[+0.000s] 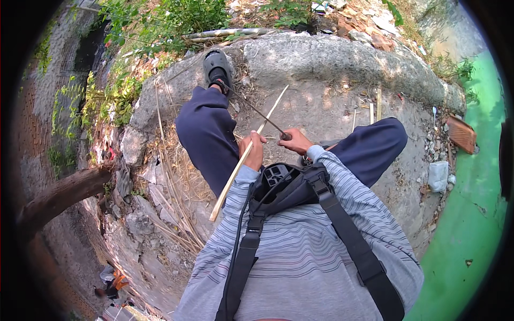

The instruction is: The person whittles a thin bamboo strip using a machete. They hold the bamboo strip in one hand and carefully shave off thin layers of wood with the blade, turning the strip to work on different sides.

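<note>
My left hand (pixel 252 150) is closed around a long pale bamboo strip (pixel 227 192). The strip slants from beside my left forearm up to a thin tip above the hand. My right hand (pixel 297 143) grips the dark rounded handle of a long knife (pixel 256 111), whose narrow dark blade looks seen edge-on. That blade points up and left toward my sandalled foot (pixel 217 64) and crosses the strip just above my left hand. Whether blade and strip touch there, I cannot tell. The fingers of my right hand are partly hidden behind the handle end.
Several pale strips (pixel 379 104) lie on the ground beyond my right knee. Longer thin strips (pixel 174 208) are heaped at the left. A rough stone kerb (pixel 332 56) curves across the far side. An orange-brown tray-like block (pixel 461 134) rests by the green wall (pixel 460 214). A thick trunk (pixel 69 195) juts in at left.
</note>
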Available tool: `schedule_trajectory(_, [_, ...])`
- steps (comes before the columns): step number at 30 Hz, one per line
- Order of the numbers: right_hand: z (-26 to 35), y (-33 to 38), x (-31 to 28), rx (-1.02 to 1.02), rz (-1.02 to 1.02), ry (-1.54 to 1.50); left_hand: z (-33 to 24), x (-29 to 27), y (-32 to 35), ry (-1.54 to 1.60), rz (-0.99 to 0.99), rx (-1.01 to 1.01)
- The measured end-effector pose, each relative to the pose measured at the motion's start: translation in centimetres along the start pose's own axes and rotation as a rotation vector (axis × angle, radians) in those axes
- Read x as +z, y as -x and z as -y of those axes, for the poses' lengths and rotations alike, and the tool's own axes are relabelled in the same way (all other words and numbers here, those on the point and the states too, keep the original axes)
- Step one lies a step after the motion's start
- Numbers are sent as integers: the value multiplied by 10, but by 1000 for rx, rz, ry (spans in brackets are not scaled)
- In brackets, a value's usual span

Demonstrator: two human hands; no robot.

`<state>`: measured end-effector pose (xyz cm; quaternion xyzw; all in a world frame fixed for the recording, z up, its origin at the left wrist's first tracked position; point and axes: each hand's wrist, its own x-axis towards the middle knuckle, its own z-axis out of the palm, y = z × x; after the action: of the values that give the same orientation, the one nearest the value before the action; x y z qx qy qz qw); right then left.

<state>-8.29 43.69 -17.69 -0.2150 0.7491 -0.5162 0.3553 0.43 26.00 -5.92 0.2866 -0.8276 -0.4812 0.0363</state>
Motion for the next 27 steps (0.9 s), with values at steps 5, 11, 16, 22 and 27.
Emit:
schedule_trajectory(5, [9,1,9,-79,-202,239,4,0,0,-17,3,-4])
schedule_trajectory(11, [14,-2,10,-57,-264,388,2,2,2,-29,-1,38])
schedule_trajectory(16, [2,-14,9,-38,-281,312,1,3,3,-45,4,62])
schedule_trajectory(22, [8,-9,18,-155,-209,145,-4,0,3,-69,24,27])
schedule_trajectory(27, [12,-12,24,-104,-274,200,-4,0,4,-51,19,0])
